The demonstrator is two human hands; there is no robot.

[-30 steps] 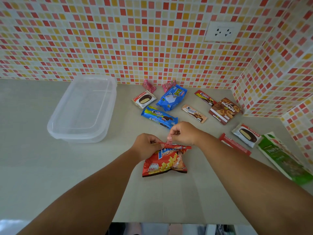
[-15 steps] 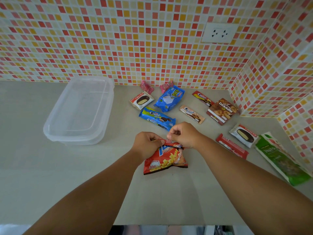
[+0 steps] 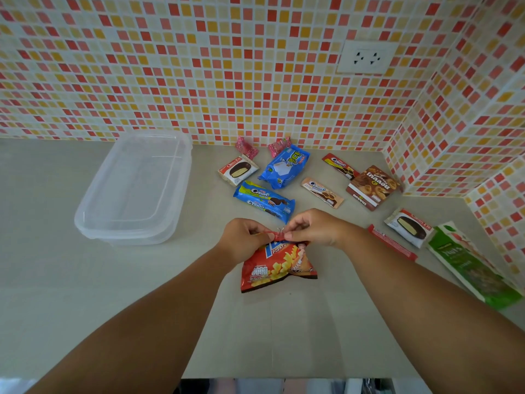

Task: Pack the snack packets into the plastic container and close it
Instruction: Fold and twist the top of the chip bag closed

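A red potato-snack bag (image 3: 277, 265) lies on the counter in the middle. My left hand (image 3: 244, 240) and my right hand (image 3: 315, 227) both pinch its crumpled top edge, fingertips almost touching. The clear plastic container (image 3: 136, 189) with its lid on sits at the back left, apart from my hands. Several other packets lie behind and right: a blue cream-biscuit pack (image 3: 264, 201), a blue bag (image 3: 287, 167), two choco pies (image 3: 238, 170) (image 3: 409, 227), a brown packet (image 3: 372, 186), a green nuts bag (image 3: 471, 263).
Tiled walls close off the back and the right corner, with a socket (image 3: 366, 56) on the back wall. Two pink candies (image 3: 247, 147) lie against the wall. A red bar (image 3: 392, 245) rests beside my right forearm. The counter's front edge (image 3: 284, 378) is near me.
Both hands have bunched the bag's top edge tighter and the bag has crumpled more. The view has shifted slightly; the other packets and the container have not moved.
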